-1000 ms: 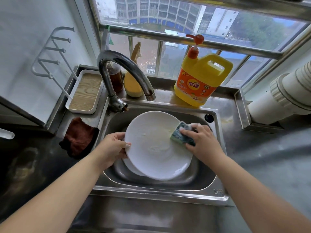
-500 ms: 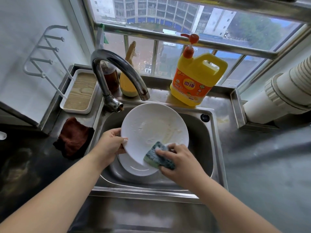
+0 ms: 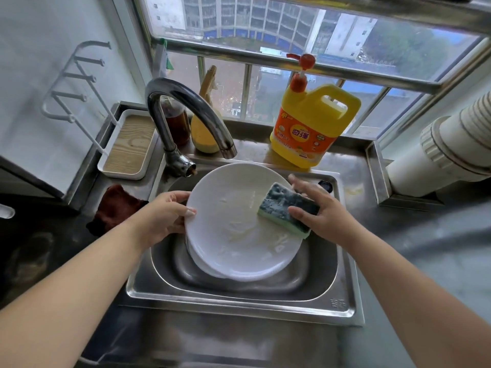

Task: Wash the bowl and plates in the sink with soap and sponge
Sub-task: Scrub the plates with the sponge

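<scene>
Plate (image 3: 239, 224) is tilting over the sink (image 3: 239, 301), soapy and slick: your left hand (image 3: 164, 216) is pinching only its left rim, so it could slip onto the plate beneath. Your right hand (image 3: 321, 211) is gripping the sponge (image 3: 287, 208), pressing it against the plate's right edge, wrist angled inward.

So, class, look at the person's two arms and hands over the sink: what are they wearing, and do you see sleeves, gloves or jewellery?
Nothing is worn that shows. Both forearms are bare as far as the frame's bottom edge, with no sleeves in view. The left hand and the right hand have no gloves, rings, watch or bracelet. The left thumbnail looks pale and neatly trimmed.
</scene>
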